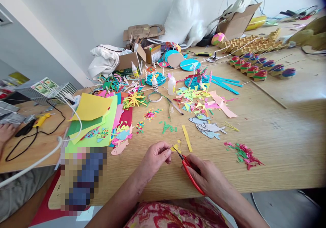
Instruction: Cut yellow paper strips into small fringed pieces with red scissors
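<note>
My right hand (205, 173) grips red-handled scissors (191, 177), their narrow blades pointing up and left. The thumb and fingers of my left hand (158, 155) are pinched at the blade tips, on a small piece of yellow paper (173, 149) mostly hidden by the fingers. Cut yellow bits (179, 146) lie on the table just beyond the blades. A longer yellow paper strip (187, 138) rests flat a little farther off. Small green paper scraps (168, 127) lie ahead of my left hand, and grey paper fish (210, 129) are beyond my right.
Red and green clippings (246, 156) lie to the right. Coloured paper sheets (91, 107) and paper fish (121, 143) are at left. Glue bottles (171, 85) stand near blue decorated discs (196, 81). Egg cartons (251, 44) sit at back right. Another person's hand (6, 133) shows at far left.
</note>
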A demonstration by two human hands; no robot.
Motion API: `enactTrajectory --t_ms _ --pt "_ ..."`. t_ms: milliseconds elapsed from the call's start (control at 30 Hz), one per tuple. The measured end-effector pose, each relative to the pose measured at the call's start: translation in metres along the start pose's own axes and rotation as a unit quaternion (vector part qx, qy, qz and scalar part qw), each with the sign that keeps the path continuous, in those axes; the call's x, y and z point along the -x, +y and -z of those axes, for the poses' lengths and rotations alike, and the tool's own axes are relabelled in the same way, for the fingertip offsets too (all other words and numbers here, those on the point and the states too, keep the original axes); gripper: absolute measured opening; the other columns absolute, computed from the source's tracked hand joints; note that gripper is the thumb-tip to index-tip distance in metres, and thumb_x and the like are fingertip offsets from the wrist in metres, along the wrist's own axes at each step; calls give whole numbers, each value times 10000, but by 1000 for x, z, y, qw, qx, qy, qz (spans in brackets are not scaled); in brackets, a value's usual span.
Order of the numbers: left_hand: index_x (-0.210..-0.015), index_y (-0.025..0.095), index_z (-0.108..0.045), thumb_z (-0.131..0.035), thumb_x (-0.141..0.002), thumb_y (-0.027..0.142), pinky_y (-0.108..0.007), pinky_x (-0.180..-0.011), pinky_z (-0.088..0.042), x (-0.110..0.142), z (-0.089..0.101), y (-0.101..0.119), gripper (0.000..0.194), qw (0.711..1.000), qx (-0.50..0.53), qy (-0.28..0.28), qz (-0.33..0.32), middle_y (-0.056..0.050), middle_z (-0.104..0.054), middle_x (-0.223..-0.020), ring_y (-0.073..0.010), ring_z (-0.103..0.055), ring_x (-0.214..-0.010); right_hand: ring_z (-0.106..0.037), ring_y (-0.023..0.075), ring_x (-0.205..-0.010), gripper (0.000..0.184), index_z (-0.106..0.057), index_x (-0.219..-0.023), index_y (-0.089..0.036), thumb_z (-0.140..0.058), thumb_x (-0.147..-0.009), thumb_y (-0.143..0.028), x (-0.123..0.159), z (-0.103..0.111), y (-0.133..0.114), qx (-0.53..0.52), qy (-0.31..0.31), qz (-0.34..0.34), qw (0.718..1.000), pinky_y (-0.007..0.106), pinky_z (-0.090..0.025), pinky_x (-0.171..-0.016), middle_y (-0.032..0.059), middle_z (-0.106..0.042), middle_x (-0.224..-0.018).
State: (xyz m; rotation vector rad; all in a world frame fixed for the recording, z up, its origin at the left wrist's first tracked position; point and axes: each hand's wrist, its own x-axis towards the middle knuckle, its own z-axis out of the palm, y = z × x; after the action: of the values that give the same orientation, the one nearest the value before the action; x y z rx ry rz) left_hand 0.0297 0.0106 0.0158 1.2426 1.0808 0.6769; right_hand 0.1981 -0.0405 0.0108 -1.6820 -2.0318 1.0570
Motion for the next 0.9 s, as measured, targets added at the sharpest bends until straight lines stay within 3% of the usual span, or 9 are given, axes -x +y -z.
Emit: enactTrajectory --t_ms 400,900 --pt "-641 146 -507 -525 -737 273 -208 -580 -386 2 4 -2 160 999 29 28 -14 30 -503 -543 -90 -460 -545 -507 141 -555 270 -454 -729 -206 -306 -883 -371 1 1 2 -11 -22 2 1000 234 -330 -524 -4 -563 -626" --pt "-635 144 -517 -491 -734 205 -207 -560 -385 1 -4 1 119 1000 11 6 -7 29 -499 -537 -87 -464 -528 -489 138 -537 252 -436 -699 -209 -310 -871 -345 -1 -1 -2 -12 -14 -2 1000 233 -314 -510 -5 -547 -604"
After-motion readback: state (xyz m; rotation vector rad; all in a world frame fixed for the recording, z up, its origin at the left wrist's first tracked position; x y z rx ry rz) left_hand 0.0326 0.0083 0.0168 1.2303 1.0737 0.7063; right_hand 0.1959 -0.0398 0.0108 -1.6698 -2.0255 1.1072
